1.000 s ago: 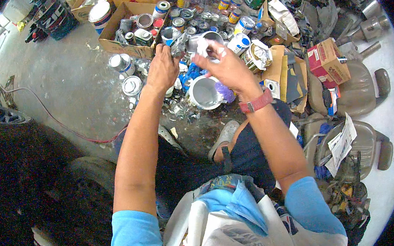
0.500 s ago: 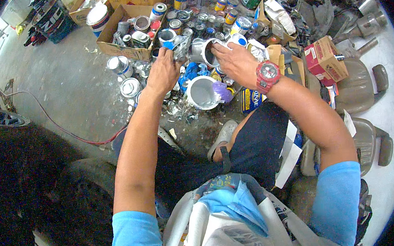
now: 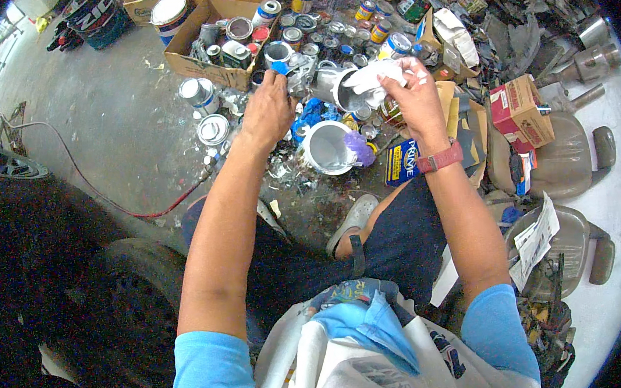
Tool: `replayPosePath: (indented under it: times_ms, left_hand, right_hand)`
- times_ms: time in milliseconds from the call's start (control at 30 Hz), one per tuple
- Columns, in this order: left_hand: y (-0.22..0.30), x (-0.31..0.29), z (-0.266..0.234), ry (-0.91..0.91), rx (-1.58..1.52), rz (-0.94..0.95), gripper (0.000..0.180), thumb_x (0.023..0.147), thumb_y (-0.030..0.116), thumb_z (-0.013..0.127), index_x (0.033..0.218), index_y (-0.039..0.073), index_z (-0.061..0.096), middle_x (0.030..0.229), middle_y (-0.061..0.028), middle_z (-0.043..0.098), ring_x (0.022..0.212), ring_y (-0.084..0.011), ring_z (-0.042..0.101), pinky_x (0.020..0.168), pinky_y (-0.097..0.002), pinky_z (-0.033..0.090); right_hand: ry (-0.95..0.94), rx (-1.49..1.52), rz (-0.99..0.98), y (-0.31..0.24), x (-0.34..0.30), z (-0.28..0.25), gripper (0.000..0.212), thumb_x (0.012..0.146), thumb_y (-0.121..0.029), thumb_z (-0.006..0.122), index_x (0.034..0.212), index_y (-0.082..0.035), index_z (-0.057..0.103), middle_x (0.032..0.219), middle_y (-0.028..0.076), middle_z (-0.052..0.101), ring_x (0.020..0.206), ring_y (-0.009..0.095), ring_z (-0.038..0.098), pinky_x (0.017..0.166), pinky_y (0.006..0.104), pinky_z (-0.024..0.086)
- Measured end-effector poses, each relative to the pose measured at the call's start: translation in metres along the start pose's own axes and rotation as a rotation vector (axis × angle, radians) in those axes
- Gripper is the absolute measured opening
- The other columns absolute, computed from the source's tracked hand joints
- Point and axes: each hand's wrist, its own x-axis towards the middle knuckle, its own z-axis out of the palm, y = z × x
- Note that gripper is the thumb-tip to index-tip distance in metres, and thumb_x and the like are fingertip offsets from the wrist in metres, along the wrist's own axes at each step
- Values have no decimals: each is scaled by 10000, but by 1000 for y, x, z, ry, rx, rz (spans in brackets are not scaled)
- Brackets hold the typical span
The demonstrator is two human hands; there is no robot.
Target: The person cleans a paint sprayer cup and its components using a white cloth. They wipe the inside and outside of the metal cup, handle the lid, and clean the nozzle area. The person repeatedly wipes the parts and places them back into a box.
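Grey concrete floor (image 3: 121, 137), stained and littered, spreads under a seated person whose forearms reach forward over dark trousers and a sandalled foot (image 3: 353, 216). Just beyond the foot stands an open white-lined can (image 3: 327, 147) with a purple scrap (image 3: 357, 148) at its rim, and a blue-and-yellow flat tin (image 3: 401, 162) lies to its right. The left hand (image 3: 266, 113) grips the side of a tilted metal can (image 3: 332, 88), fingers curled on it. The right hand (image 3: 413, 96) has its fingers closed on a white rag (image 3: 374, 79) pressed at that can's mouth. Farther off, a cardboard box (image 3: 199, 63) holds more cans, and many small tins crowd the floor behind it.
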Motion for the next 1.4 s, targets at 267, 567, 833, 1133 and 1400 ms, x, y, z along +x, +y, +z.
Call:
replayPosePath:
  times_ms: [267,567,833,1133,1400]
  left_hand:
    - [6,1,6,-35,26,69,321,925,99,701,1169,-36,542,1226,-268,567,1052,-504,662,897,-575,568]
    - [-4,-1,13,-37,29,170,366,910,188,762,1161,-6,580,1210,-210,606,1050,-436,684,901,-547,562]
    - [-3,-4,13,-39,62,203,353,927,188,733,1178,-13,587,1205,-206,613,1043,-426,684,906,-524,566]
    - [-7,-1,12,-69,47,196,355,906,157,733,1179,-18,589,1208,-210,612,1048,-433,685,916,-531,562]
    - [-2,-2,12,-73,64,227,373,889,147,753,1190,-5,593,1228,-200,610,1075,-427,686,931,-532,562]
  right_hand:
    - [88,-532,-651,-24,16,12,224,1003,-168,691,1148,-3,733,1164,202,745,1071,398,723,946,432,571]
    - [-612,-765,-501,-25,-4,23,371,1067,-332,587,1083,-21,788,1200,194,719,1128,386,688,1007,461,540]
    - [-624,-720,-238,-19,24,26,560,1135,-454,456,1035,1,765,1122,180,744,1079,365,695,985,434,524]
    - [-502,-647,-207,-28,23,14,587,1113,-506,481,988,-2,756,1067,217,760,1049,370,719,965,461,533]
    - [-509,-786,-152,-25,15,3,522,1104,-459,513,1005,-3,748,1071,240,746,1028,428,706,896,497,544]
